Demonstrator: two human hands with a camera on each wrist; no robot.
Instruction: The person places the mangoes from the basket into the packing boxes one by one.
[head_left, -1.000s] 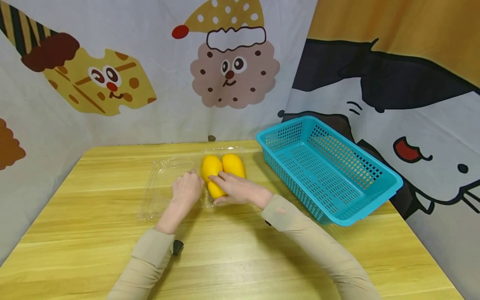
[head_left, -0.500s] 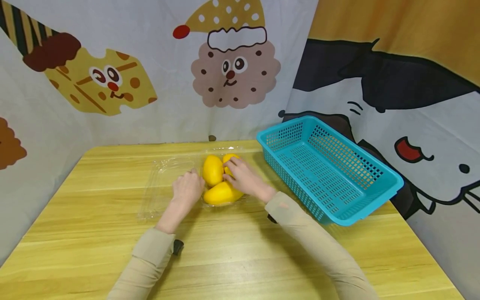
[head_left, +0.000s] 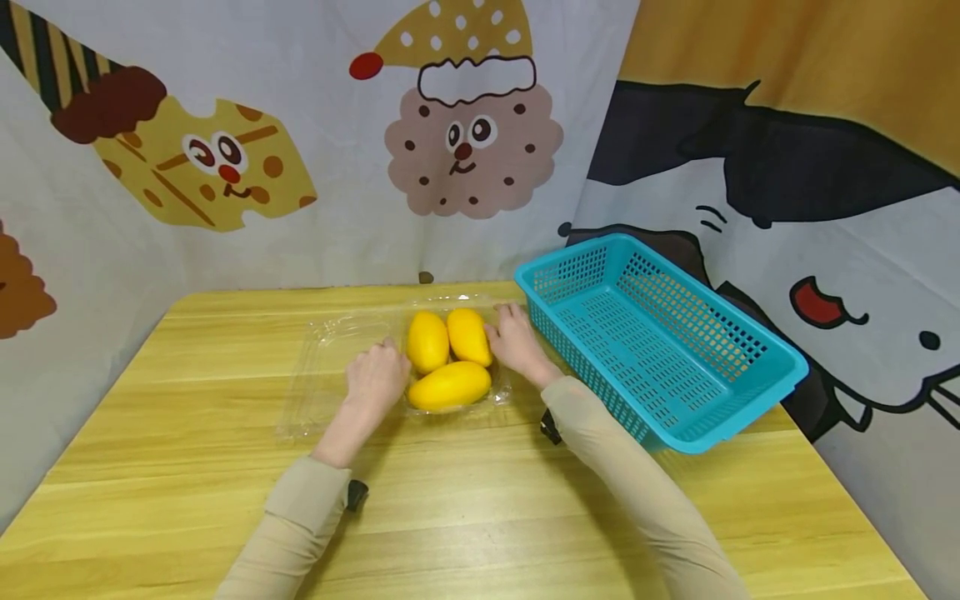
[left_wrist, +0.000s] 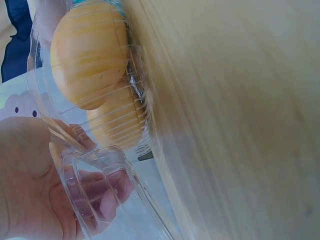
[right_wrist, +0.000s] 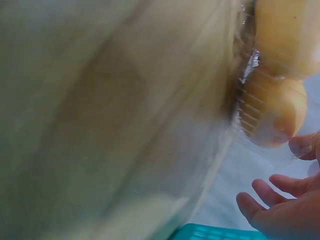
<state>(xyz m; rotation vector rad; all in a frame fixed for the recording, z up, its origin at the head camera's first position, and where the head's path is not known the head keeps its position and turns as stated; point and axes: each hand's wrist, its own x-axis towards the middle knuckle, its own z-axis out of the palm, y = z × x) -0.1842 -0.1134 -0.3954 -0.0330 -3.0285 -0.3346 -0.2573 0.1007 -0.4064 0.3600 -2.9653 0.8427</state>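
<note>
Fruit lay in a clear, thin plastic tray (head_left: 501,394) near the middle of the far edge of the yellow-brown wooden desk (head_left: 480,517). There were three smooth, yellow, oval pieces. The back left fruit (head_left: 428,343) and the back right fruit (head_left: 469,337) were side by side, their long ends toward the far edge. The front fruit (head_left: 450,386) lay across, just in front of them. The flat, see-through plastic lid (head_left: 322,375) was open on the desk, on the side toward the left edge.

My left hand (head_left: 377,373) was clamped on the plastic where the tray and the lid met. My right hand (head_left: 517,342) was by the other side of the tray, its fingers loose and apart. The thumb (right_wrist: 302,146) was right at the tray's rim, but I could not tell if it touched. My two hands were apart, with the fruit between them.

A big, blue-green plastic basket (head_left: 637,350) with lots of little holes sat at the far right corner of the desk. Behind the far edge hung a white cloth (head_left: 330,50) with a smiling cheese (head_left: 210,171) and a smiling cookie (head_left: 474,154) on it.
</note>
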